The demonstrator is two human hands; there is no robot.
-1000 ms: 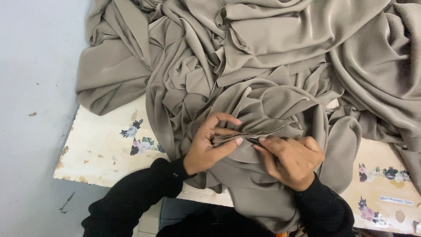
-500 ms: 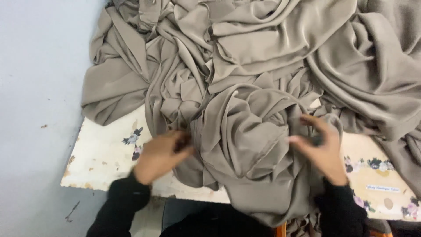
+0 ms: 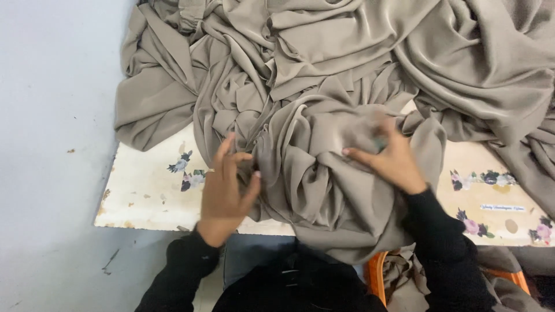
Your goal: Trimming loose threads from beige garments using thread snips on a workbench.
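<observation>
Taupe cloth (image 3: 347,86): one large crumpled sheet heaped over the desk (image 3: 150,190), its near edge hanging off the front toward the person.
Left hand (image 3: 225,193): at the cloth's left folds, fingers (image 3: 222,153) spread loosely, thumb touching a fold, gripping nothing.
Right hand (image 3: 387,159): blurred, pressed on a bunched mound of cloth; fingers curled into it, but whether they pinch it I cannot tell.
Desk: cream top with flower prints, worn at the edge.
Floor (image 3: 52,173): grey, to the left.
</observation>
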